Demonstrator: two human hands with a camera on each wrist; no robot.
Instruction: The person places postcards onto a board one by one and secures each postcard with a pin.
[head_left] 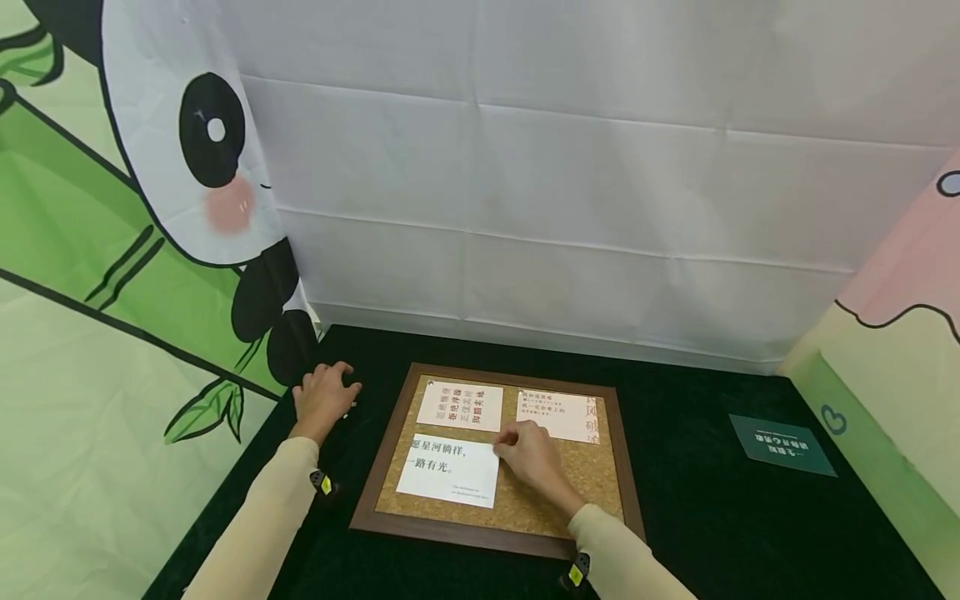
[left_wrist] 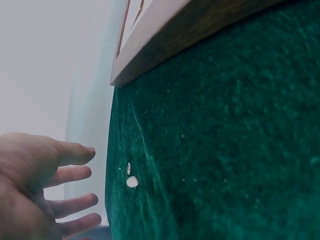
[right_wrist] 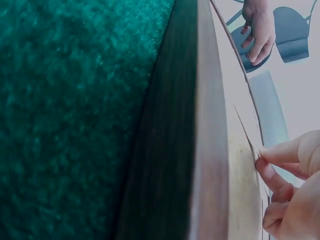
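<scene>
A framed cork board (head_left: 570, 471) lies on dark green cloth with three printed cards on it. My right hand (head_left: 531, 457) pinches the upper right corner of the lower-left white card (head_left: 448, 471) between thumb and forefinger. Those fingertips (right_wrist: 267, 154) meet at the card's edge, which stands slightly off the cork. Left of the board, my left hand (head_left: 324, 400) hovers over the cloth with its fingers spread and relaxed. Beyond the left fingers (left_wrist: 75, 204), two small white thumbtack-like pieces (left_wrist: 132, 182) rest on the cloth.
Two other cards, a left one (head_left: 459, 406) and a right one (head_left: 558, 415), occupy the board's upper part. A dark green card (head_left: 782, 446) lies far right on the cloth. White fabric (head_left: 562, 208) hangs behind; printed panels flank both sides.
</scene>
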